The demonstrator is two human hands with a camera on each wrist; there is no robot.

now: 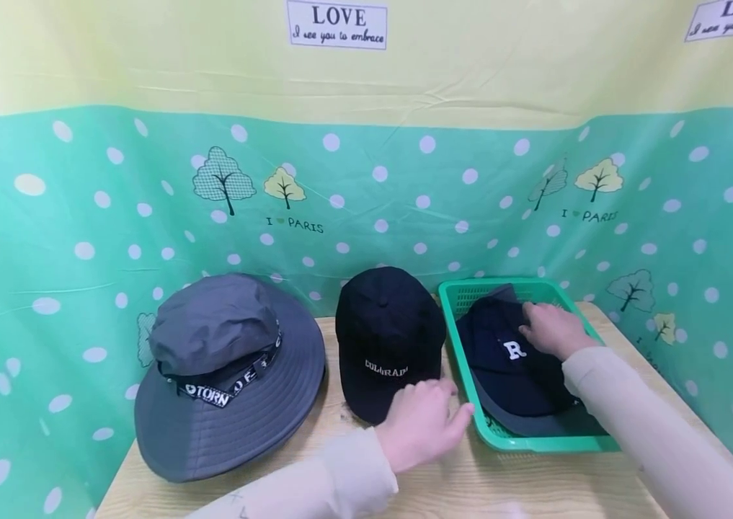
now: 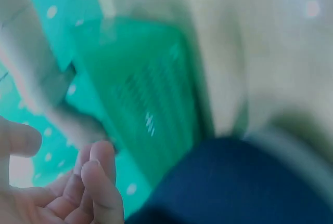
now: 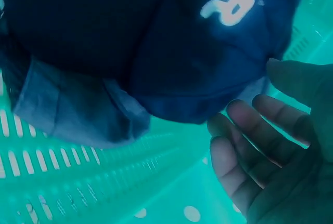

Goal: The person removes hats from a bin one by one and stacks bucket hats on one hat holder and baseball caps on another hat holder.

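A dark navy cap [image 1: 492, 360] with a white letter R lies in the green basket [image 1: 551, 444]. Grey fabric [image 3: 78, 112] shows beneath it. My right hand [image 1: 553, 330] is over the basket at the cap's right side. In the right wrist view its fingers are loosely bent and spread by the cap's edge, with the thumb tip at the fabric; whether they touch is unclear. My left hand [image 1: 421, 425] hovers in front of a black cap [image 1: 382, 310] with white lettering, fingers relaxed and holding nothing. It covers part of that cap's brim.
A wide-brimmed grey hat [image 1: 213, 324] with a lettered band sits on the left of the wooden table [image 1: 463, 490]. A green and yellow patterned curtain [image 1: 392, 180] hangs behind the table and along its sides. The black cap stands close to the basket's left rim.
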